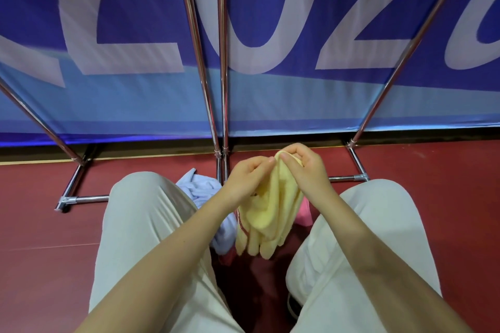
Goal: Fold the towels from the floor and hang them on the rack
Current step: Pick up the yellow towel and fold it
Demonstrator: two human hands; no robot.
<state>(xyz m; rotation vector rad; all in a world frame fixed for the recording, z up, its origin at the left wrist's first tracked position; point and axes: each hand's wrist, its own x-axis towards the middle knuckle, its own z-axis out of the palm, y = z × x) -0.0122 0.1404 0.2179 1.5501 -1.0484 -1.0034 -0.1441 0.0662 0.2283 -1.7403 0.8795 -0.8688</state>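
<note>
A yellow towel (267, 213) hangs bunched between my knees, lifted off the floor. My left hand (250, 176) pinches its upper edge from the left. My right hand (304, 165) grips the top corner, fingers curled over the cloth. Below and left of it a pale blue towel (201, 189) lies crumpled on the red floor. A pink towel (304, 212) shows behind the yellow one, mostly hidden. The chrome rack (222, 89) stands just beyond my hands, its poles rising upward and its feet on the floor.
A blue banner (270, 35) with large white letters hangs right behind the rack. My legs in light trousers (140, 224) frame the towels on both sides. The rack's floor bars (84, 199) spread left and right over the red floor (433, 165).
</note>
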